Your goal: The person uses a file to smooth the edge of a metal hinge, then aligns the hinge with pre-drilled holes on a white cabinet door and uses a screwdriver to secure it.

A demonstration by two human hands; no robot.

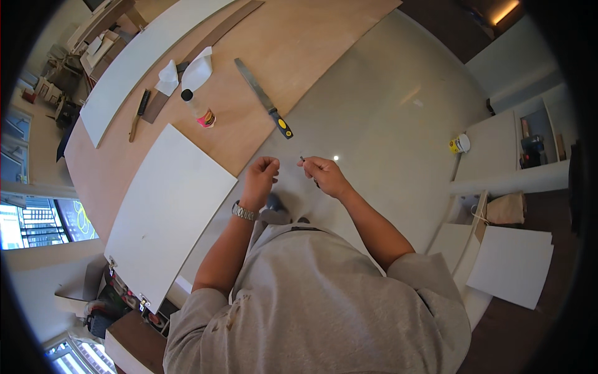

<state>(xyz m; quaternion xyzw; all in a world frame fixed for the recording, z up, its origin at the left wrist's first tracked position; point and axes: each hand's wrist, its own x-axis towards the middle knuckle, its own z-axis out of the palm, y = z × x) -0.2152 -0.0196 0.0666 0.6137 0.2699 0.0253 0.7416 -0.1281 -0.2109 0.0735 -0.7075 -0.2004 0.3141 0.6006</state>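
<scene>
The right hand (pixel 324 174) pinches a small screw (pixel 303 159) at its fingertips, at ten o'clock from its knuckles. The left hand (pixel 260 174), curled closed and seemingly empty, hovers beside it. Best to keep both hands close above the desk (pixel 386 112) and grip firmly.

A carpentry job in progress inside a room being fitted out, by the look of it. A big plywood sheet (pixel 299 43) lies flat as a work surface, with white laminated boards (pixel 165 212) resting on it. On the wood there is a hand saw with a yellow-and-black handle (pixel 265 100), a brush (pixel 139 112) and a glue bottle (pixel 198 111). More white panels (pixel 514 265) lean at the right, beside a half-built white cabinet (pixel 498 149) on a polished floor (pixel 386 124).
</scene>
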